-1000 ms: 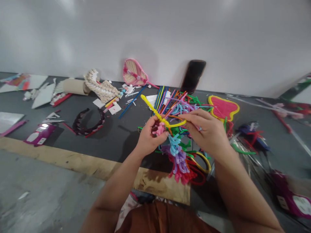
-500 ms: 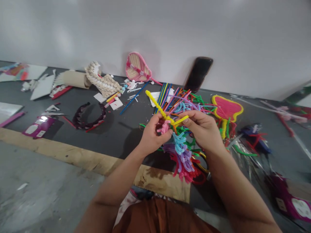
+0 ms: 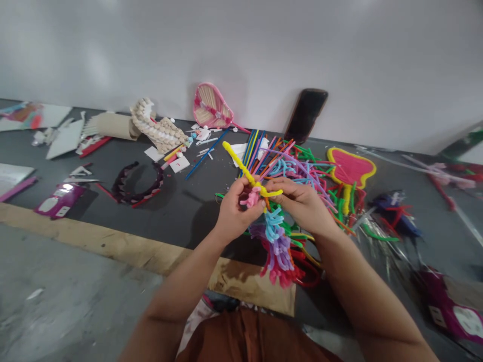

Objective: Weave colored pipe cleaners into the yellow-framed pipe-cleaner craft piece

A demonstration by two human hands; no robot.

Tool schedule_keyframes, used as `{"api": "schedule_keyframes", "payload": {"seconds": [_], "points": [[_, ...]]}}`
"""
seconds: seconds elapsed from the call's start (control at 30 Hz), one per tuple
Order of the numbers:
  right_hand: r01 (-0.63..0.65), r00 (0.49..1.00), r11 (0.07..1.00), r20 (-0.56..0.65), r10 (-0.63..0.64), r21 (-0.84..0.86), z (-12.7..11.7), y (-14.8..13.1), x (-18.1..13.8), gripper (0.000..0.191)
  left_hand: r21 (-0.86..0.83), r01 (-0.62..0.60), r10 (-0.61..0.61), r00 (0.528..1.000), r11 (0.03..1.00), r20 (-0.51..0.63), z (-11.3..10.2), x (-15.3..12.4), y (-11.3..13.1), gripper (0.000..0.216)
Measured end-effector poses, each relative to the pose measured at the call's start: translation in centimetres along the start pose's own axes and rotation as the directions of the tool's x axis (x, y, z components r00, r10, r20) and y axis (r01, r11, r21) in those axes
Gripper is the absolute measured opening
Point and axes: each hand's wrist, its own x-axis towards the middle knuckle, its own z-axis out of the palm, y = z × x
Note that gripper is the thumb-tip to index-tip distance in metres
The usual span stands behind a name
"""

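Observation:
My left hand [image 3: 237, 208] is closed round the upper part of a pipe cleaner craft [image 3: 278, 241], with its pink loops showing between thumb and fingers. Light blue, purple and red tufts hang below in layers. From the top a twisted yellow stem [image 3: 237, 160] slants up to the left. My right hand [image 3: 302, 203] pinches a yellow pipe cleaner [image 3: 272, 193] beside the stem's base; its free end sticks out over the fingers. Behind both hands lies a heap of loose coloured pipe cleaners [image 3: 290, 168].
A phone [image 3: 307, 114] leans on the wall, right of a pink fan-shaped piece [image 3: 212, 106]. A pink shape with yellow edging [image 3: 350, 168] lies to the right. Leftward are a dark braided headband [image 3: 139, 183], a purple packet [image 3: 60, 200] and a cardboard tube [image 3: 115, 125].
My right hand has shifted slightly left and down, closer to my left hand. The short yellow end now bends lower and lies flatter. The craft's hanging tufts have swung a little left.

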Motion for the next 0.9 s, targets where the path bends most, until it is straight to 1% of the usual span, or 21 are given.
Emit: {"api": "schedule_keyframes", "payload": {"seconds": [0.1,0.17,0.2,0.27,0.33,0.4,0.5,0.57,0.67,0.77,0.87,0.9], "points": [[0.116,0.993,0.970,0.051,-0.107,-0.214,-0.7,-0.6,-0.2,0.024,0.021,0.002,-0.002,1.000,1.000,-0.014,0.0,0.1,0.0,0.041],[0.143,0.989,0.953,0.062,-0.131,-0.268,-1.0,-1.0,-0.4,0.025,0.038,0.009,-0.009,1.000,0.999,-0.012,0.0,0.0,0.0,0.042],[0.136,0.991,0.954,0.052,-0.127,-0.266,-1.1,-1.2,-0.4,0.025,0.045,0.011,-0.010,1.000,0.999,-0.010,0.0,0.0,0.0,0.042],[0.074,0.997,0.975,-0.009,-0.078,-0.210,-1.1,-1.2,-0.4,0.020,0.054,0.002,-0.002,1.000,0.999,-0.011,0.0,0.0,-0.1,0.042],[-0.024,0.996,0.994,-0.091,0.014,-0.104,-1.0,-1.0,-0.3,0.015,0.058,-0.012,0.012,1.000,0.998,-0.014,0.0,0.0,-0.2,0.041],[-0.089,0.985,0.996,-0.147,0.090,0.014,-0.8,-0.7,-0.1,0.020,0.065,-0.019,0.020,1.000,0.998,-0.015,-0.1,0.0,-0.2,0.041],[-0.109,0.981,0.986,-0.149,0.128,0.127,-0.6,-0.4,0.2,0.027,0.066,-0.023,0.024,1.000,0.998,-0.004,-0.2,0.1,-0.1,0.042],[-0.110,0.987,0.981,-0.098,0.126,0.159,-0.4,-0.4,0.3,0.024,0.051,-0.022,0.022,1.000,0.998,-0.003,-0.3,0.1,-0.1,0.044],[-0.091,0.996,0.988,-0.002,0.092,0.126,-0.4,-0.7,0.1,0.014,0.030,-0.014,0.014,1.000,0.999,-0.016,-0.3,0.1,-0.2,0.047],[-0.071,0.997,0.997,0.042,0.071,0.001,-0.7,-1.1,-0.2,0.006,0.050,-0.007,0.008,1.000,0.999,-0.028,-0.3,0.1,-0.3,0.047],[-0.070,0.998,0.996,-0.004,0.069,-0.059,-1.4,-1.5,-0.4,0.021,0.063,-0.007,0.010,0.999,0.998,-0.048,-0.2,0.2,-0.3,0.044],[-0.069,0.997,0.995,-0.029,0.067,-0.071,-1.6,-1.6,-0.5,0.022,0.062,-0.008,0.011,0.999,0.998,-0.054,-0.2,0.2,-0.3,0.044]]}}
